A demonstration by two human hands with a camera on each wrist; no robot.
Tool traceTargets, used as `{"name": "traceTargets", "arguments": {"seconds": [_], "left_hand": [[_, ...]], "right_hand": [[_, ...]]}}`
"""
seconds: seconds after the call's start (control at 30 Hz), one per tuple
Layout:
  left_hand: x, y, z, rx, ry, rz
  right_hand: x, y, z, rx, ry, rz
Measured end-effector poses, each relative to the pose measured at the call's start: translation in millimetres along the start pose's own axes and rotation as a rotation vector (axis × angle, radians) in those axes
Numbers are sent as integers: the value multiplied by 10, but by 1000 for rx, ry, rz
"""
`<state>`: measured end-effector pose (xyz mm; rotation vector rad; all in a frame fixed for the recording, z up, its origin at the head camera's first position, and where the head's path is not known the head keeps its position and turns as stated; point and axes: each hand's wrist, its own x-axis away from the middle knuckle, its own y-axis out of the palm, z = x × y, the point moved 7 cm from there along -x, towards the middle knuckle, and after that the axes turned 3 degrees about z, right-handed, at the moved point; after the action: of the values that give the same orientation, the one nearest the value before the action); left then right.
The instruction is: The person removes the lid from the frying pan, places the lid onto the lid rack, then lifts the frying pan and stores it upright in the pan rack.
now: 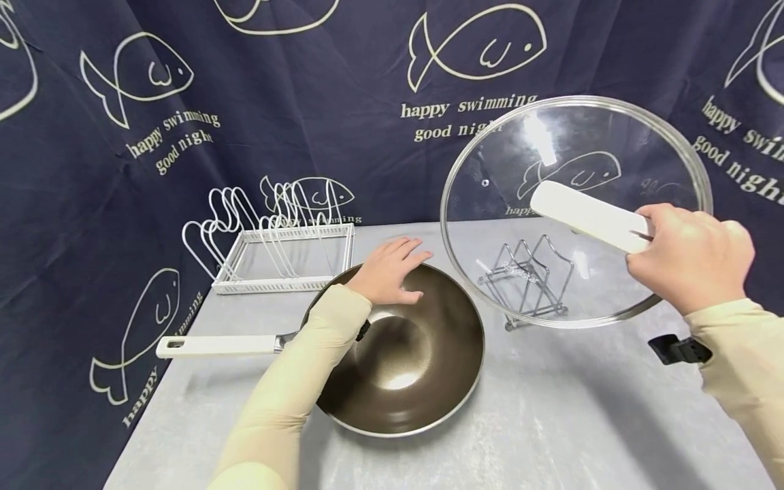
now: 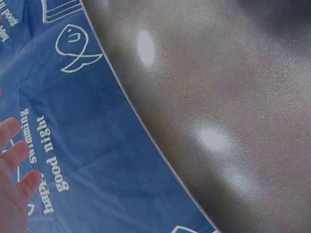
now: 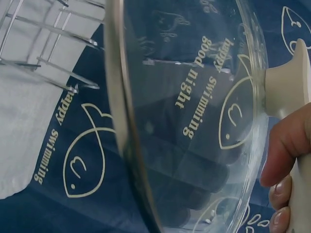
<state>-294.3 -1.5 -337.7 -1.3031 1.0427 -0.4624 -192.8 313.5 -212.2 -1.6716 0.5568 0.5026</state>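
Observation:
A brown wok point(image 1: 441, 354) with a white handle point(image 1: 217, 346) pointing left rests on the table. Over its upper left part is my left hand point(image 1: 388, 272), fingers spread and holding nothing; the left wrist view shows its fingers point(image 2: 17, 155) apart from the wok wall point(image 2: 204, 97). My right hand point(image 1: 695, 255) grips the white handle point(image 1: 588, 214) of a large glass lid point(image 1: 490, 272). Raised at the right, the lid is tilted nearly upright. Fingers point(image 3: 286, 145) curl round that handle in the right wrist view.
A white dish rack point(image 1: 275, 282) stands at the back left of the grey table point(image 1: 527, 415). Through the glass shows a small metal wire rack point(image 1: 533, 279), also in the right wrist view. A dark blue curtain point(image 1: 367, 88) with fish drawings hangs behind.

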Motion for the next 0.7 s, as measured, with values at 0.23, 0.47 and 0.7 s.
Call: {"name": "traceTargets", "arguments": {"seconds": [0.23, 0.47, 0.7], "left_hand": [[-102, 174, 114, -59, 26, -116], [-253, 238, 297, -54, 50, -149], [-395, 353, 472, -65, 113, -214]], "right_hand": [[74, -88, 28, 3, 5, 202], [88, -171, 56, 6, -38, 244], [29, -196, 174, -14, 21, 159]]}}
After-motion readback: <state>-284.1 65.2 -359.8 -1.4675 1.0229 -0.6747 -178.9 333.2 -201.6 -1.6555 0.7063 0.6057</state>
